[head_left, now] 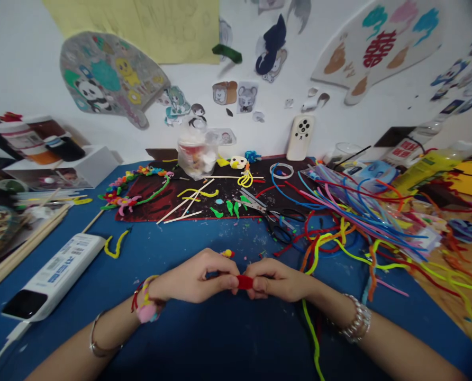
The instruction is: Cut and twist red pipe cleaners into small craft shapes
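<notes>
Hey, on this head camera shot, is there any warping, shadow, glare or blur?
Head view: wide-angle warping bows the white wall and blue work surface; dark shadow pools below the left hand and right hand; the red fuzzy pipe cleaner looks slightly soft; no harsh glare.

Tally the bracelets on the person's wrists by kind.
Thin bangle: 1
Pink fuzzy bracelet: 1
Silver link bracelet: 1
Total: 3

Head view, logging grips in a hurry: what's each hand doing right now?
Left hand: closed, pinching a red pipe cleaner.
Right hand: closed, pinching the same pipe cleaner.
</notes>
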### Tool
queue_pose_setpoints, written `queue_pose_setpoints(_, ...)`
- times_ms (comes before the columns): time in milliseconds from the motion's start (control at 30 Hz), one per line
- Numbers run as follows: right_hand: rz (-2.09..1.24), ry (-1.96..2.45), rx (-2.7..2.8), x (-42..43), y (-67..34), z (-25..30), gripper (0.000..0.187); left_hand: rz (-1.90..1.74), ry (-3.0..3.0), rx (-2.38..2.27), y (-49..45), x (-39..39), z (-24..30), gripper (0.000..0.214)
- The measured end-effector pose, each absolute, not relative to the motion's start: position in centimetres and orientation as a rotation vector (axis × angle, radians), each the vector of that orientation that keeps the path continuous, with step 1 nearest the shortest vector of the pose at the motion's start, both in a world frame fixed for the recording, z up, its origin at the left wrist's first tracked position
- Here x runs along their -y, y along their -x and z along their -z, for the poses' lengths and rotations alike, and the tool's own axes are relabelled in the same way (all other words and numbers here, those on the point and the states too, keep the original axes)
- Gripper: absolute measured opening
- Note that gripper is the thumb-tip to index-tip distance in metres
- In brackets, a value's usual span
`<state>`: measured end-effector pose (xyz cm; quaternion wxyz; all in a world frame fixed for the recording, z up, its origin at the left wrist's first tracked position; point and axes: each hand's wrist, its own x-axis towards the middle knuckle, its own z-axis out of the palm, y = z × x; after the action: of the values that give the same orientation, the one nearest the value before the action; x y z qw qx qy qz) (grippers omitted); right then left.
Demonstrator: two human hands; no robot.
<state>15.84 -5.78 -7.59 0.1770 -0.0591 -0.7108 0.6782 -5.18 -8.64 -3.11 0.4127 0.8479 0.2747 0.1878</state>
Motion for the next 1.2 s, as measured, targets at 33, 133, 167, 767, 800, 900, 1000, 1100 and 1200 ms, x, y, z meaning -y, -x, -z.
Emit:
queue_pose_setpoints(33,-1.933,0.19,1.998,5.7,-15.9,7.7,0.037,-0.481,-2.175,-0.726,5.1,8.8,3.2,0.027)
queue_pose_setpoints(133,-1.942,0.259,1.992,5.6,-16.2,7.8,0.036,-0.541,-2.318,-0.824,5.0,9.3,3.5,0.022)
queue_pose_setpoints(167,-1.945,0.273,1.994,5.5,-16.2,7.9,0.036,-0.556,-2.367,-0.857,5.0,9.5,3.6,0.02)
queue_pose_setpoints(767,-2.006,0.321,2.012,5.4,-16.1,8.0,0.034,-0.632,-2.715,-0.993,4.1,9.8,4.8,0.016)
queue_pose_setpoints(800,-2.004,0.315,2.015,5.4,-16.1,8.1,0.034,-0.628,-2.675,-0.993,4.0,9.9,4.8,0.016)
queue_pose_setpoints(900,-1.989,0.305,2.032,5.3,-16.2,8.2,0.034,-0.61,-2.508,-1.018,3.9,10.2,5.0,0.016)
queue_pose_setpoints(1000,-1.978,0.297,2.037,5.3,-16.2,8.3,0.033,-0.648,-2.284,-1.015,3.9,10.2,5.1,0.015)
queue_pose_setpoints(1100,-1.967,0.311,2.045,5.3,-16.1,8.3,0.033,-0.662,-2.062,-0.936,3.9,9.9,5.2,0.017)
queue_pose_setpoints(1200,-1.95,0.325,2.065,5.3,-16.1,8.3,0.033,-0.651,-1.946,-0.911,3.9,9.7,5.2,0.018)
